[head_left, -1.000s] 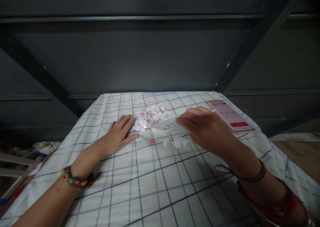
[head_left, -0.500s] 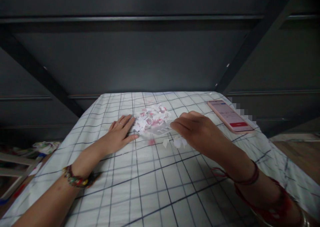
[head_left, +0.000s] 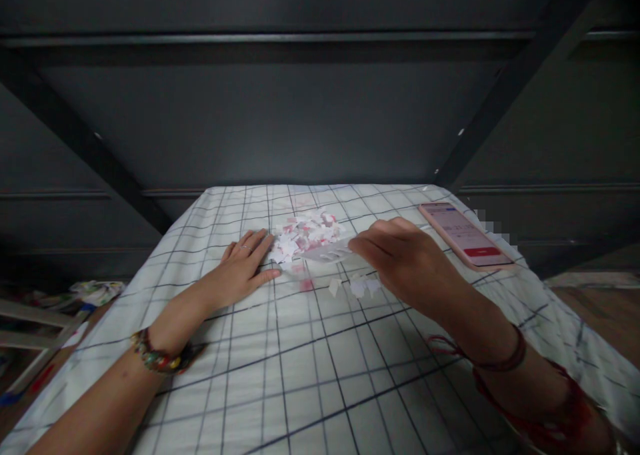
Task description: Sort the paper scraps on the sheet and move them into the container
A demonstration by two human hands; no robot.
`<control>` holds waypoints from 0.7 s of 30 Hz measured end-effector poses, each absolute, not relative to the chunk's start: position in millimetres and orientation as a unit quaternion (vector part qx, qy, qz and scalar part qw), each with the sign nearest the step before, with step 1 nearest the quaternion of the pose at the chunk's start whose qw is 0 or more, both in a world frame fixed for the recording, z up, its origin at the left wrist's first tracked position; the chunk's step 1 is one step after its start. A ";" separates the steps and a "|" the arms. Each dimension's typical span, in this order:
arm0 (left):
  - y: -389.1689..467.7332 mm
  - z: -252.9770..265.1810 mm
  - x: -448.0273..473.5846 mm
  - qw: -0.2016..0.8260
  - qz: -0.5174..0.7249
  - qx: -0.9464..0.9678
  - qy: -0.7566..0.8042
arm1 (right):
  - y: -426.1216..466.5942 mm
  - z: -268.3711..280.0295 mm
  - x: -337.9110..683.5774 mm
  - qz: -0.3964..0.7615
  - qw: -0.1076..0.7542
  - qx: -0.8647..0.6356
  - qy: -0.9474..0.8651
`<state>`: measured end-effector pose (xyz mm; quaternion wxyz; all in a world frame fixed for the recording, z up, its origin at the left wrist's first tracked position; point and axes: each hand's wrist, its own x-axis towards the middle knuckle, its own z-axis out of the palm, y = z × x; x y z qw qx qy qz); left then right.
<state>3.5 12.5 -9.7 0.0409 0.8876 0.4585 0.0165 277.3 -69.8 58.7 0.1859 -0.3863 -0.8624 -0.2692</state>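
A heap of torn white paper scraps [head_left: 307, 231] with pink and red patches lies on the checked cloth. My left hand [head_left: 246, 263] rests flat at the heap's left edge, palm down, fingers outstretched, a ring on one. My right hand [head_left: 395, 251] is closed around a white slotted spatula [head_left: 327, 251]. Its thin slotted head tilts along the heap's near right side; most of the handle is hidden by the fingers. A few loose paper scraps [head_left: 361, 286] lie on the cloth just below this hand.
A phone [head_left: 465, 235] in a pink case lies at the table's right edge, screen lit. White cloth with dark grid lines [head_left: 300, 375] covers the table. Behind it stands a dark panelled wall [head_left: 280, 121]. A pale frame [head_left: 35, 335] stands at lower left.
The slotted head has tipped and drawn slightly right with my right hand, and its slots look narrower. My left hand stays flat beside the heap. The whole view has shifted slightly.
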 end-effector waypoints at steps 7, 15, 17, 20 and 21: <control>12.8 -10.7 1.9 0.039 0.026 0.891 0.452 | -71.9 65.1 281.7 -0.276 0.160 -0.410 -0.855; 12.9 -10.6 1.9 0.039 0.022 0.890 0.455 | -72.0 66.1 285.1 -0.280 0.165 -0.392 -0.861; 12.6 -10.3 2.2 0.039 0.020 0.889 0.456 | -72.2 67.0 288.2 -0.279 0.163 -0.406 -0.855; 12.1 -9.7 2.5 0.039 0.022 0.890 0.454 | -72.4 68.3 292.6 -0.265 0.137 -0.430 -0.852; 11.9 -9.3 2.6 0.040 0.023 0.890 0.453 | -72.6 68.5 293.3 -0.260 0.130 -0.434 -0.853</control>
